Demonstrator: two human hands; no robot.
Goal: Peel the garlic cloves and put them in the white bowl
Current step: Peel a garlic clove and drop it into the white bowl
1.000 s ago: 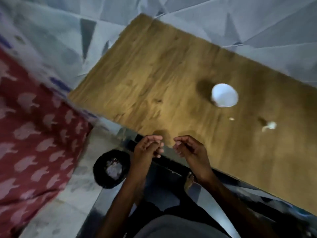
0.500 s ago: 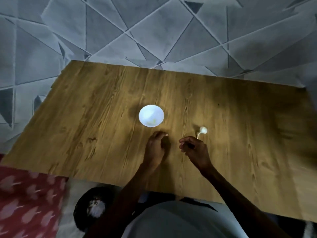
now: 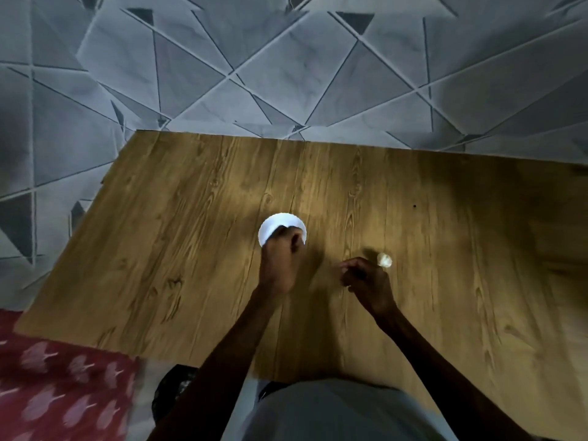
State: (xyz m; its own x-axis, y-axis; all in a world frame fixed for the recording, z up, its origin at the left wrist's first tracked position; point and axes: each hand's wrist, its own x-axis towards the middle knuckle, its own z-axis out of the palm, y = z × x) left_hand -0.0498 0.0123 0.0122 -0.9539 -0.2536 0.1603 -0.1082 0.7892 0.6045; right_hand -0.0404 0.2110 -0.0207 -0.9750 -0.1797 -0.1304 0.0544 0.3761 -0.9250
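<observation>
The garlic piece (image 3: 384,260) lies on the wooden table (image 3: 197,237), just beyond the knuckles of the right hand (image 3: 366,280). The white bowl (image 3: 280,225) stands to its left, near the middle of the table. The left hand (image 3: 280,262) hangs over the bowl's near rim with its fingers curled downward. The right hand's fingers are curled too. The light is too dim to tell whether either hand holds anything. A red patterned cloth (image 3: 57,393) lies at the table's near left corner.

Small white bowl (image 3: 273,225) upright; pale garlic (image 3: 384,260) to its right.
</observation>
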